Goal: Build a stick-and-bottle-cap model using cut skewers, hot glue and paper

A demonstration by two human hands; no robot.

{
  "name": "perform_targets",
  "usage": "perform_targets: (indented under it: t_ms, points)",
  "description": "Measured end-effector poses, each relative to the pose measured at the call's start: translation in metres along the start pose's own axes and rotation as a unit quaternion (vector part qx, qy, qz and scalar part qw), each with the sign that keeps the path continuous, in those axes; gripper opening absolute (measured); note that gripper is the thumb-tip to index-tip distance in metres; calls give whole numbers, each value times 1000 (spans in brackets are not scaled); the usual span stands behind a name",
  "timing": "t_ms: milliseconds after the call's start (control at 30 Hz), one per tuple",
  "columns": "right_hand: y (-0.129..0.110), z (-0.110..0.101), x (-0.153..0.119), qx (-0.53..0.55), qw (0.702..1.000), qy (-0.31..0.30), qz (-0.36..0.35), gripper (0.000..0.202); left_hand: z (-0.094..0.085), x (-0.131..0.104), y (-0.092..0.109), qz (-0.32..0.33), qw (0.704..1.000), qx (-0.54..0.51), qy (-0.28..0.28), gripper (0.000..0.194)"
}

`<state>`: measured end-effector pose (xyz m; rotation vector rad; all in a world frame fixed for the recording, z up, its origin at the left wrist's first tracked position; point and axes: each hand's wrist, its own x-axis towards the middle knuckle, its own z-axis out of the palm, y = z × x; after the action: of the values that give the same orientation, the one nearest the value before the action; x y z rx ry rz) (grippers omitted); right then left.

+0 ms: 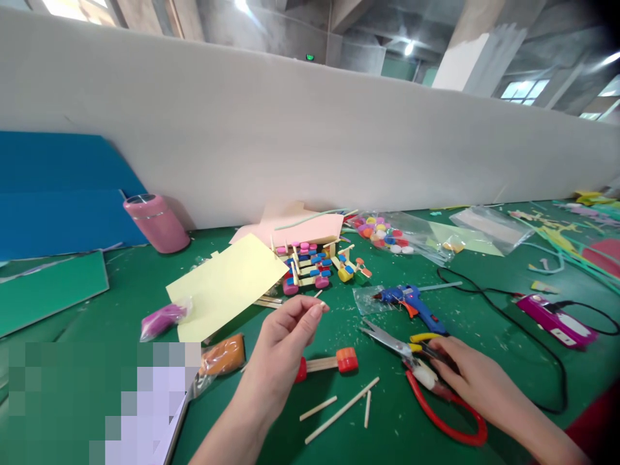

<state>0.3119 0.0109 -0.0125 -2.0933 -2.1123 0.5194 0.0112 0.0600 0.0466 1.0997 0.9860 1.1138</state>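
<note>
My left hand (285,342) is raised over the table, thumb and forefinger pinched on a small pale piece of wooden stick (324,306), mostly hidden by the fingers. At the right, my right hand (467,368) has its fingers round a tool with yellow-and-black handles (426,342); its working end is not clear. Right beside it lie red-handled scissors (450,413), blades pointing up and left. Below my left hand a craft-stick piece with red and orange round ends (346,360) rests near several cut wooden sticks (341,411).
A blue glue gun (416,307) lies beyond the scissors, near a purple power strip (557,320) and black cord. Small wheeled stick models (310,268) stand behind yellow foam sheet (232,278). Bagged colored caps (382,232), a pink cup (157,223) and bagged orange clay (223,355) surround them.
</note>
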Motion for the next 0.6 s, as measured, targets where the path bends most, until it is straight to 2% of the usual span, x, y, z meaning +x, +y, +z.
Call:
perform_targets:
  t_ms: [133,233,300,367,400,433,500,600]
  points:
    - [-7,-13,-8,102,994,28,3,34,0,2,-1,-8,1000,-11,-3,21]
    - [-16,-19,-12,245,968,43,36,38,1,1,0,-16,999,-37,-11,20]
    - [-22,-18,-14,384,922,23,49,41,1,-1,1,-21,998,-57,-19,19]
    - [-29,-14,-16,509,860,-36,28,40,1,-3,1,-27,996,-74,-29,18]
    - [-33,-12,-17,543,837,-68,8,40,1,-3,1,-30,996,-82,-35,17]
    - [-37,-11,-18,554,827,-93,-15,42,1,-4,1,-32,995,-89,-42,17]
    - [-48,-10,-19,526,842,-110,-52,55,1,-5,0,-30,993,-102,-52,18]
    - [-70,-13,-20,449,889,-74,-51,71,1,-6,1,-31,991,-114,-64,20]
